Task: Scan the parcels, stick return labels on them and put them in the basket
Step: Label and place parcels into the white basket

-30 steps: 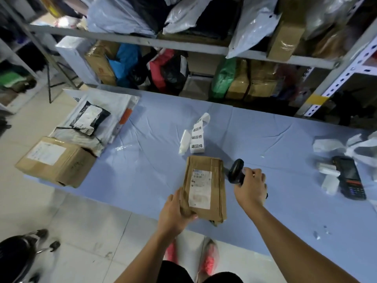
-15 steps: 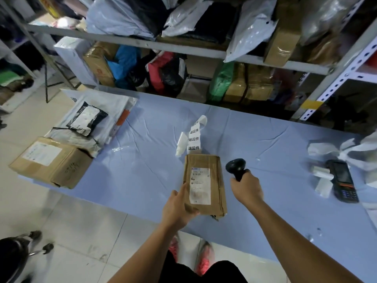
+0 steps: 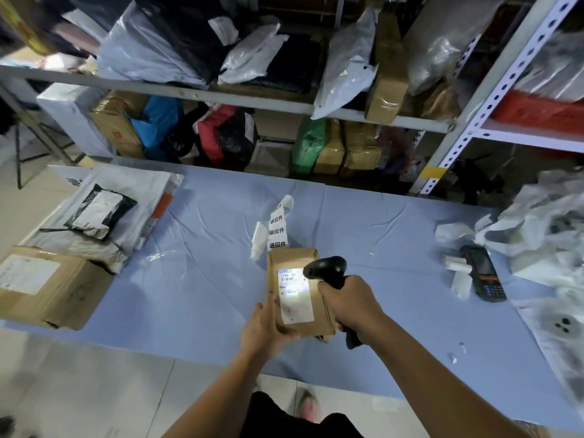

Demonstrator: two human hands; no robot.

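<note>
A brown paper parcel [image 3: 289, 262] with a white shipping label lies near the front edge of the blue table [image 3: 205, 279]. My left hand [image 3: 264, 330] grips its near left corner. My right hand [image 3: 349, 306] holds a black barcode scanner [image 3: 325, 268] just right of the parcel, its head over the label, which is lit by the scanner's light. Behind the parcel a strip of white return labels [image 3: 278, 227] with black print curls up from the table. No basket is in view.
A cardboard box [image 3: 47, 286] and grey and black mailer bags [image 3: 104, 213] sit at the table's left end. A black handheld terminal [image 3: 483, 271] and crumpled white backing paper [image 3: 543, 226] lie at the right. Metal shelves [image 3: 221, 96] packed with parcels stand behind the table.
My right hand has swung the scanner left over the parcel, and its light now falls on the label. My left hand keeps its hold on the parcel.
</note>
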